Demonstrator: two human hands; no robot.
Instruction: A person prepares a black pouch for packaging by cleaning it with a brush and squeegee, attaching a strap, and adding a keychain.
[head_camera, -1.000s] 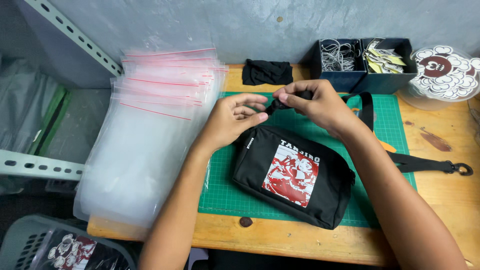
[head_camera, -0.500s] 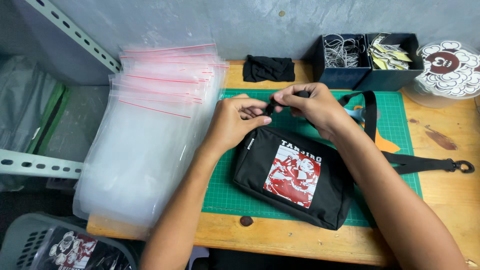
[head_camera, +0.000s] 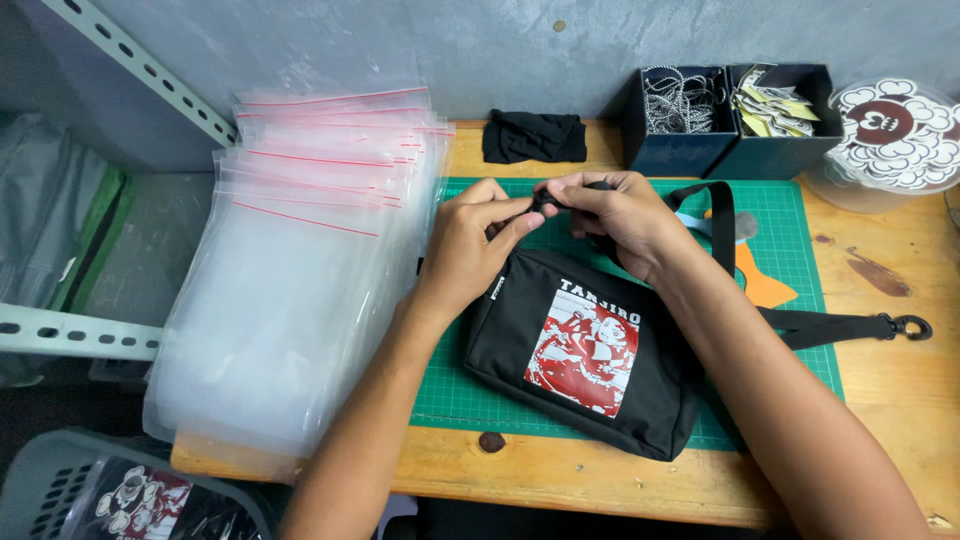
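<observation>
Between the left hand (head_camera: 475, 245) and right hand (head_camera: 620, 215): black strap end (head_camera: 545, 198), pinched by both sets of fingertips. Just below them lies the black sling bag (head_camera: 585, 350), unbagged on the green cutting mat (head_camera: 790, 225). Left of the left hand: stacked zip bags (head_camera: 300, 260), none yet filled.

Clear zip bags (head_camera: 300, 290) w/ red seal strips lying stacked at table's left edge. Red-and-white rectangular print (head_camera: 585, 350) showing on black pouch (head_camera: 520, 330) front. Round red-white stickers (head_camera: 893, 125) sitting far right.

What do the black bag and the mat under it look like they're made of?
Black bag: seemingly woven synthetic fabric, matte, softly creased, with a red and white printed panel. Green mat: likely rubbery plastic, flat and matte, with a printed grid. Both hands pinch its strap.
</observation>
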